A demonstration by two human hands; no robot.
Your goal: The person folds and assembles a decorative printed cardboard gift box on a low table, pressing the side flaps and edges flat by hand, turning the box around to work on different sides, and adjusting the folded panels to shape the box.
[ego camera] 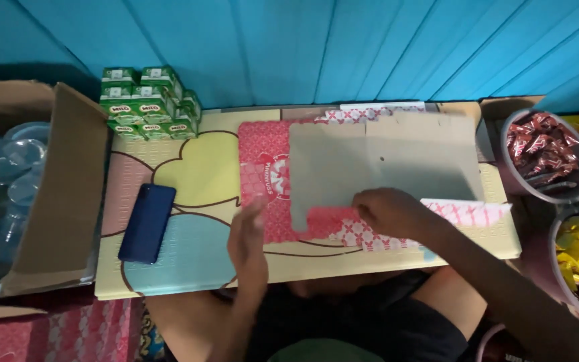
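Two hands [323, 224] press a flattened box [370, 161], fingers blurred, grip unclear.

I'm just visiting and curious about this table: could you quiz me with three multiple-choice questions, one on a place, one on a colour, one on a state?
1. Where does the phone lie?
A. left of the hands
B. in the bowl
C. on the cartons

2. What colour are the drink cartons?
A. blue
B. green
C. red

3. How is the right hand?
A. lifted clear
B. inside the cardboard box
C. pressed on the flat cardboard sheet

Answers: 1 A, it rests on the table mat left of the left hand. 2 B, the stacked packs are green. 3 C, it rests at the sheet's lower edge.
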